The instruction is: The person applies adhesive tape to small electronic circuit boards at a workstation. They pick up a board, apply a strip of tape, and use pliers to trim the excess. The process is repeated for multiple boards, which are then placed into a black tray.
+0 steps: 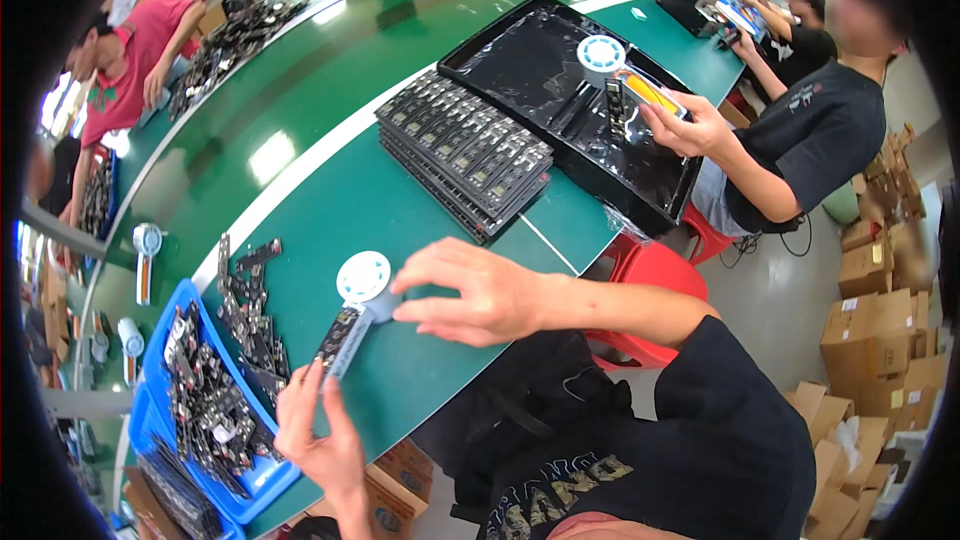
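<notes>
I hold a light-blue handheld fan with a white round head (364, 278) over the green bench. A narrow black circuit board (338, 334) lies along its handle. My left hand (318, 430) pinches the lower end of the handle and board between thumb and fingers. My right hand (480, 295) has its thumb and fingers curved around the right side of the round head. To the left, loose circuit boards (250, 310) lie on the bench beside a blue bin (190, 290) with many more boards inside.
Beyond my hands stands a stack of circuit board panels (465, 145), beside a black tray (530, 30). A co-worker's hand (695, 125) holds another fan over the tray. A green conveyor (330, 70) runs behind, carrying fans (146, 260). Red stools (650, 285) and cardboard boxes (870, 330) stand right.
</notes>
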`<state>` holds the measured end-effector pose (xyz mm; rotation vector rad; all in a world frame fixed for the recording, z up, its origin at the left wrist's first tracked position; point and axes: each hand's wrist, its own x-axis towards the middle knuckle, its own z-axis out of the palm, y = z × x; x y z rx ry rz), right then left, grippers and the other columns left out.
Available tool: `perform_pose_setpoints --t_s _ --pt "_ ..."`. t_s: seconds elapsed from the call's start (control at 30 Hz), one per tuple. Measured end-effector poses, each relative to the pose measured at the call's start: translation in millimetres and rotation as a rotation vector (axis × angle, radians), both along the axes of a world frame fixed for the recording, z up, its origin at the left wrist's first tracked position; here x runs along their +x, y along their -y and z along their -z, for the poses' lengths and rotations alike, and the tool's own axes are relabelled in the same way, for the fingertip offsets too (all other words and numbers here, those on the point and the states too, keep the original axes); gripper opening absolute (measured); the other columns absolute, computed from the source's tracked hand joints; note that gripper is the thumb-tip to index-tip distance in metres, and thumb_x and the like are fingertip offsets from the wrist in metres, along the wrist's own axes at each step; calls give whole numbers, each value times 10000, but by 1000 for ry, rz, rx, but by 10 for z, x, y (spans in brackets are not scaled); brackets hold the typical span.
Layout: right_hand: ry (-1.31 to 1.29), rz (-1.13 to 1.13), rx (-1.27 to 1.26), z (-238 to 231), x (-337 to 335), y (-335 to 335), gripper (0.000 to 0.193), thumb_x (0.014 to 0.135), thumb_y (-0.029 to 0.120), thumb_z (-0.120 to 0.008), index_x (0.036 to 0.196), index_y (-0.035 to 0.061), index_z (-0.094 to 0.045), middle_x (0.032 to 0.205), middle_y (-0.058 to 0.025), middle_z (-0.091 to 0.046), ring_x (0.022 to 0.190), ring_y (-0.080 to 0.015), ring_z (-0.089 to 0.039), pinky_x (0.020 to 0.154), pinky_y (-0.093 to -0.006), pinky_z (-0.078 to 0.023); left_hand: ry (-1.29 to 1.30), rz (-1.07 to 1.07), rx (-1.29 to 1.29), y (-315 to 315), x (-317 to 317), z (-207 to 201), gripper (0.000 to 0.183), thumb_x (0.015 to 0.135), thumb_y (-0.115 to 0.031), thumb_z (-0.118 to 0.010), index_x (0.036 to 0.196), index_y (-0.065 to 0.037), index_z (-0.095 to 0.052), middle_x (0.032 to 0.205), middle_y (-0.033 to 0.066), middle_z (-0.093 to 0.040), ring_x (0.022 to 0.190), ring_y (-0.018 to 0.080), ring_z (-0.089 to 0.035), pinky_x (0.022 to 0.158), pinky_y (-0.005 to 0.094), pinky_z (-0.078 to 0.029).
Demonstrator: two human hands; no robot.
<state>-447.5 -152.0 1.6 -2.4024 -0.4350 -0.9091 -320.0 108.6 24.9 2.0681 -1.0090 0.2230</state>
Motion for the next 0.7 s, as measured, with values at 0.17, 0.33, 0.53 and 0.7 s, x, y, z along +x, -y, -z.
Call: perform_pose_setpoints --t_s 0.17,0.33,0.53,0.7 --pt "-61 35 98 220 -342 -15 333 846 108 -801 1154 81 -678 1187 -111 -621 1040 -290 -623 852 -411 -502 45 7 74 227 451 -409 223 925 50 -708 1140 54 -767 1099 213 -773 1019 313 -733 954 402 -540" --pt "-184 71 89 382 -453 -19 273 924 157 -756 1175 83 -675 1218 -105 -616 1011 -265 -626 872 -401 -508 16 8 189 596 1263 -771 247 982 -65 -713 1205 28 -763 1035 162 -789 922 167 -725 848 323 -559" --pt "-198 139 89 418 -443 -40 172 943 154 -727 1059 64 -638 1159 -95 -604 1041 -255 -611 896 -399 -506 289 -70 177 1424 2403 -875 272 978 -184 -738 1188 -19 -788 677 28 -600 623 90 -463 568 311 -390" --pt "-183 180 80 503 -477 -55 186 858 123 -722 977 48 -600 1078 -93 -572 1016 -247 -587 879 -392 -493 343 -219 112 2187 2985 -507 305 998 -233 -713 1235 -54 -784 905 144 -795 749 166 -701 740 339 -547"
